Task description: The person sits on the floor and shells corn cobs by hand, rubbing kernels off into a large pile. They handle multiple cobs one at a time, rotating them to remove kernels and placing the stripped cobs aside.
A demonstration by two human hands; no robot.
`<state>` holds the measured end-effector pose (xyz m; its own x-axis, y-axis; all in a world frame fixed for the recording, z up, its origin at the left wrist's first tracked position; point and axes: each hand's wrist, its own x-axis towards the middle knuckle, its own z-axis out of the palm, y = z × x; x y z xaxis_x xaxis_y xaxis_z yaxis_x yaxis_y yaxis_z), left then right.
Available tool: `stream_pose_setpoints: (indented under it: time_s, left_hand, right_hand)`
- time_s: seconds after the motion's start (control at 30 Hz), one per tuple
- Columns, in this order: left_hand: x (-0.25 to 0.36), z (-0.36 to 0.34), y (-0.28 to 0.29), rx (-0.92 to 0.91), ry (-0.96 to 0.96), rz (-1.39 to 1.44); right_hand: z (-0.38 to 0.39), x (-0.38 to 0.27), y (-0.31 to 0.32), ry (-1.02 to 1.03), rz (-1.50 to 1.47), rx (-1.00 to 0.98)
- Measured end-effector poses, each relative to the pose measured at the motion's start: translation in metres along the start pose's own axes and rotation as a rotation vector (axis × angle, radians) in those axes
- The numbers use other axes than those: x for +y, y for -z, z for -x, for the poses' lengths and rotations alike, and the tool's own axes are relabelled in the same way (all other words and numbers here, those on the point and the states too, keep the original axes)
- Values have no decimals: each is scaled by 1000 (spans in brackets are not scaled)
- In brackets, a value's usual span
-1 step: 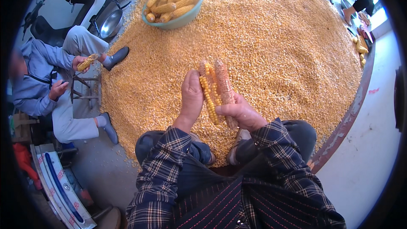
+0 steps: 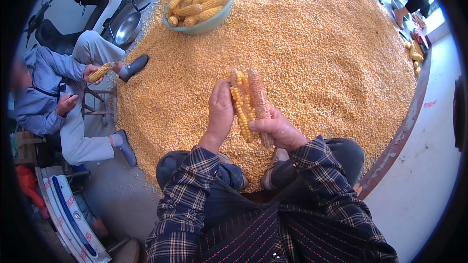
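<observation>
My left hand (image 2: pixel 221 112) is closed round a partly shelled corn cob (image 2: pixel 242 117), which still bears rows of yellow kernels. Pressed alongside it is a bare reddish corncob (image 2: pixel 258 92), gripped in my right hand (image 2: pixel 280 129) with the thumb laid across toward the kernels. Both cobs point away from me, side by side, above a wide heap of loose corn kernels (image 2: pixel 317 48). The palm side of my left hand and most fingers of both hands are hidden.
A green basin (image 2: pixel 204 28) of unshelled cobs rests on the heap's far left. At left a seated person (image 2: pixel 44 92) holds a cob. Metal pans (image 2: pixel 128 28) and a scooter (image 2: pixel 63 31) stand behind. Several yellow cobs (image 2: pixel 415 56) lie far right, near another person's leg (image 2: pixel 407 5).
</observation>
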<state>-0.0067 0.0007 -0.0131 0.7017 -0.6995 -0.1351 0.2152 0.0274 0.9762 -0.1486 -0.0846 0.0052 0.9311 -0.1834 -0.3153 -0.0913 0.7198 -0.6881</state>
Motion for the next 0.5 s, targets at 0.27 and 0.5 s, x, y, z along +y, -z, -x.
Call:
stream_pose_setpoints:
  time_s: [0.27, 0.5]
  left_hand:
    - [5, 8, -14, -15, -87, -125]
    - [0, 3, -13, 15, -34, -16]
  right_hand:
    - [-1, 2, 4, -3, -48, 14]
    - [-3, 3, 4, 10, 0, 58]
